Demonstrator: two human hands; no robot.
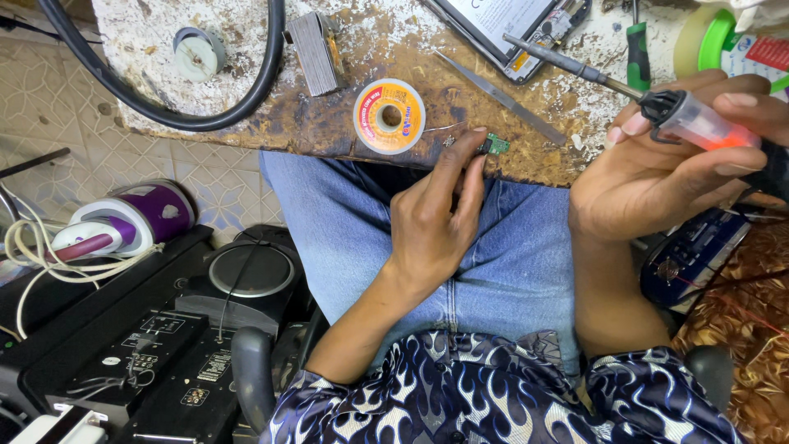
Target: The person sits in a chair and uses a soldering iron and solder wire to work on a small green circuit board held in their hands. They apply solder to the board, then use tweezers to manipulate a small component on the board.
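green board (495, 145) — at left hand (433, 222) fingertips

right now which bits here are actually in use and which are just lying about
In use: left hand pinching small green circuit board; right hand holding soldering iron.

Lying about: solder spool, tweezers, opened phone, green screwdriver, tape roll, black cable.

We count two bare hands: our left hand (436, 218) at six o'clock, our right hand (657, 177) at three. One clear-handled soldering iron (657, 103), one small green circuit board (494, 145), one yellow round solder spool (389, 116) at twelve, one pair of steel tweezers (501, 97), one purple-and-white clothes iron (131, 224) at nine.
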